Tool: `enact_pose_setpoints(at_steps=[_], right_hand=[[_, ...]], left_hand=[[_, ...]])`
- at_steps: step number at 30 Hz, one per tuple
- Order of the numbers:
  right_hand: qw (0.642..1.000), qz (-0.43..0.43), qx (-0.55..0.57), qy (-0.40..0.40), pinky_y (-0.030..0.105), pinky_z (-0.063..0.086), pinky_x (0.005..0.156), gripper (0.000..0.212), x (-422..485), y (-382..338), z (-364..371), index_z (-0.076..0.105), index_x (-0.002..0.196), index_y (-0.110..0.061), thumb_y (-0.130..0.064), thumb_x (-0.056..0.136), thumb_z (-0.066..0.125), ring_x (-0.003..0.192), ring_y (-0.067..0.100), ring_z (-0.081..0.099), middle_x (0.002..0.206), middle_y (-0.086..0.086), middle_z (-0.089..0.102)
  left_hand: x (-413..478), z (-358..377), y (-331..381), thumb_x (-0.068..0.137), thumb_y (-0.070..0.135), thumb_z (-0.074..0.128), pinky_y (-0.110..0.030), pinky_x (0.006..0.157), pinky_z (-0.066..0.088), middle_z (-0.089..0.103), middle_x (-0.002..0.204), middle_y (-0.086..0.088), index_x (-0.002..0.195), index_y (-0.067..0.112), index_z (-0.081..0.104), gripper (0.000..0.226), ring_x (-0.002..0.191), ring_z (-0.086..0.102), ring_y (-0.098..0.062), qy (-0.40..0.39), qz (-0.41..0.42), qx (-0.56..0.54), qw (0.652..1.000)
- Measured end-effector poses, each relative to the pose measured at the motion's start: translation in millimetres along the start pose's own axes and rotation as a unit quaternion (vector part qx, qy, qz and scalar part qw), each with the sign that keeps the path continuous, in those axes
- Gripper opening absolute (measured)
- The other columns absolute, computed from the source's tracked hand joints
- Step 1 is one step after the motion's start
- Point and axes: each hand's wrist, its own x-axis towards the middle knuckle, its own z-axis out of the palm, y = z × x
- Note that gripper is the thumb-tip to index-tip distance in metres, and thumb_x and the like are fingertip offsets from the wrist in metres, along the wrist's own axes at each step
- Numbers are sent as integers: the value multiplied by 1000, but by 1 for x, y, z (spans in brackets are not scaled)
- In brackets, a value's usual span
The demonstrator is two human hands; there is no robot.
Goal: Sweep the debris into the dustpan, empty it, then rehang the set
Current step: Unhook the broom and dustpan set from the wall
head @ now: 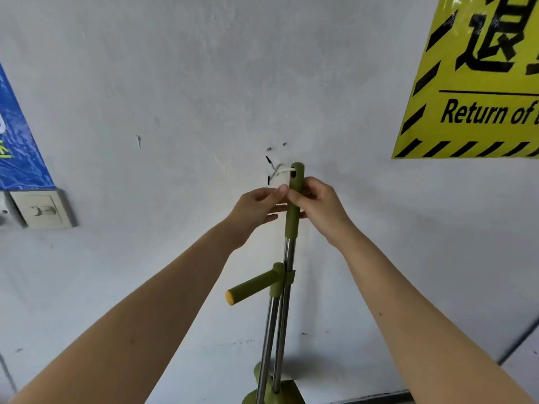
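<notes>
While both bare forearms reach up and forward from the bottom corners toward the wall (204, 83), the two hands meet at the top of the broom handle (294, 199). The right hand (318, 207) wraps its fingers round the green grip just below the cap, thumb in front. The left hand (256, 209) is raised palm-in beside it, thumb and forefinger pressed together at the grip's left edge; they seem to pinch the white hanging loop (282, 171), though the cord is too thin there to be sure. That loop runs from a hole in the cap toward a dark hook (268, 161) on the wall, just left of the handle's top. Below the hands, two steel poles drop side by side, the dustpan handle (255, 284) jutting out leftward with an orange end. The green dustpan base (287, 392) sits at the bottom edge. A yellow sign (481, 77) hangs upper right, a blue poster (17, 147) and a switch plate (42, 209) at left.
</notes>
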Motion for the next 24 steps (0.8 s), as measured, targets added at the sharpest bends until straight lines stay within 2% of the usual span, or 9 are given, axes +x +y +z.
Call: enact_pose_setpoints(at_steps=[3,5,9,12,14,16,18,20,24], right_hand=[[1000,21,-10,5,37,59,83,5,-15,18,2,65,92,-27,-32,91,66,92,17,68,96,1,69],[999,44,-17,-2,39,59,83,11,-27,32,7,67,96,-23,-32,89,68,90,17,69,95,2,70],[996,91,-11,2,40,60,82,10,-57,60,21,70,93,-23,-26,83,71,89,20,70,92,3,70],[991,127,-34,-7,33,61,77,8,-78,85,31,71,88,-26,-21,83,73,88,21,70,90,3,70],[985,154,-60,-37,25,60,68,15,-95,102,40,69,92,-30,-17,85,72,86,17,70,94,0,71],[972,170,-132,-88,16,53,62,17,-117,122,53,64,89,-32,-16,85,71,79,9,67,92,-4,69],[957,185,-194,-111,15,46,63,12,-144,147,67,62,85,-26,-18,85,71,76,9,62,87,-4,67],[951,213,-199,-101,20,48,69,10,-171,171,77,63,92,-15,-17,85,70,82,18,64,91,3,68],[945,279,-164,-46,11,48,73,17,-209,209,93,66,103,-13,-11,87,67,94,17,67,103,1,70]], left_hand=[[-13,5,-30,88,55,53,-25,87,52,69,115,2,120,15,60,51,105,66,-12,-59,-44,4,997],[-20,8,-48,89,53,52,-22,84,53,69,115,1,121,14,58,50,105,66,-10,-99,-55,-1,994],[-34,9,-84,85,45,62,-29,96,50,67,121,-3,129,12,53,56,109,65,-11,-153,-93,-9,984],[-42,3,-115,85,29,70,-30,98,47,69,117,2,123,18,60,40,112,62,-11,-181,-124,31,975],[-50,3,-137,84,19,71,-26,94,48,71,110,5,114,22,65,31,107,63,-9,-204,-137,72,966],[-64,8,-166,83,15,70,-17,83,51,72,95,10,103,25,68,22,93,64,-7,-221,-153,110,957],[-80,17,-198,84,13,67,-17,77,49,70,91,7,102,19,67,19,87,61,-10,-227,-154,166,947],[-97,28,-226,87,13,64,-24,76,44,66,96,-6,108,8,65,22,86,55,-17,-239,-143,220,935],[-120,49,-274,87,7,54,-13,54,37,59,88,1,105,13,61,20,66,51,-11,-206,-163,209,942]])
